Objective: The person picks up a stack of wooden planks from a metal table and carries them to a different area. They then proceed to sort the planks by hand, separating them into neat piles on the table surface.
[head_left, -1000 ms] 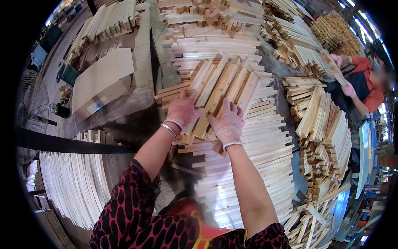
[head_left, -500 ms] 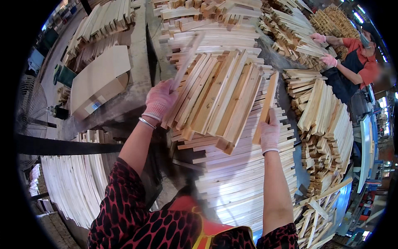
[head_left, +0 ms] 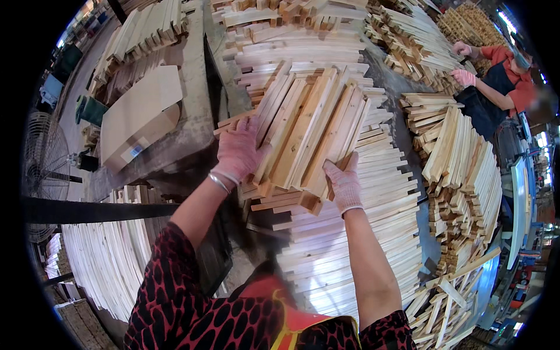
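A slanted bundle of wooden strips (head_left: pixel 312 131) lies across the layer of pale strips in front of me. My left hand (head_left: pixel 239 150), in a pink knit glove, presses on the bundle's left side with its fingers along the outer strips. At the near right end, my gloved right hand (head_left: pixel 346 184) grips the edge strips, thumb on the near side; part of its fingers is hidden. The bundle sits between both hands, its strips lying side by side at slightly uneven lengths.
Rows of pale strips (head_left: pixel 350 251) spread beneath the bundle. A cardboard box (head_left: pixel 140 119) rests on the left table, near a fan (head_left: pixel 44 169). More stacked strips (head_left: pixel 464 169) stand at right, where a co-worker (head_left: pixel 496 93) in pink gloves handles wood. A dark bar (head_left: pixel 99 211) crosses at left.
Both hands have come inward to the bundle's sides. The single strips they held apart from it, one in each hand, now appear to lie against the bundle.
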Demonstrator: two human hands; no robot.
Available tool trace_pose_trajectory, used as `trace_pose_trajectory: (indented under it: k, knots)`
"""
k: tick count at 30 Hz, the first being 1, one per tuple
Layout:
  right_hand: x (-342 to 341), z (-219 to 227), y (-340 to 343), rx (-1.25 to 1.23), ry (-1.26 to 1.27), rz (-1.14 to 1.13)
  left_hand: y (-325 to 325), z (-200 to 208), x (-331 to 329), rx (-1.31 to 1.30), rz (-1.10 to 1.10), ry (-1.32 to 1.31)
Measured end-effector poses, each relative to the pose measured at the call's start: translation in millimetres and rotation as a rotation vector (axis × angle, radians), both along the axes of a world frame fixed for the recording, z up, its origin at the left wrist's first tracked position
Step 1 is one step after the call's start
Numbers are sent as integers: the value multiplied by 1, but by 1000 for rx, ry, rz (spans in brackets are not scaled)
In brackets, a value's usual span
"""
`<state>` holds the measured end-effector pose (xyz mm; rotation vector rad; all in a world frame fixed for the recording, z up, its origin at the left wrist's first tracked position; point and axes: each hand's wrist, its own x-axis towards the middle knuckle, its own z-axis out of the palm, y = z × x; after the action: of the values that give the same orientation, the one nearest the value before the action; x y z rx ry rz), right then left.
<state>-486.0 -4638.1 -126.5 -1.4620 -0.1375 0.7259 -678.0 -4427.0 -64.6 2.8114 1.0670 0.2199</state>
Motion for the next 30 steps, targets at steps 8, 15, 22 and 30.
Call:
trace_pose_trajectory:
  k: [8,15,22,30]
  knots:
    - [-17,17,4,96,156,-135,-70,45,73,-300,-19,208]
    - [0,47,-31,315,354,91,-99,26,96,-701,-114,-192]
    - [21,-15,-67,73,126,23,-149,18,117,-777,-72,-50]
    - [-1,49,-90,185,254,18,-144,48,117,-930,-95,-122]
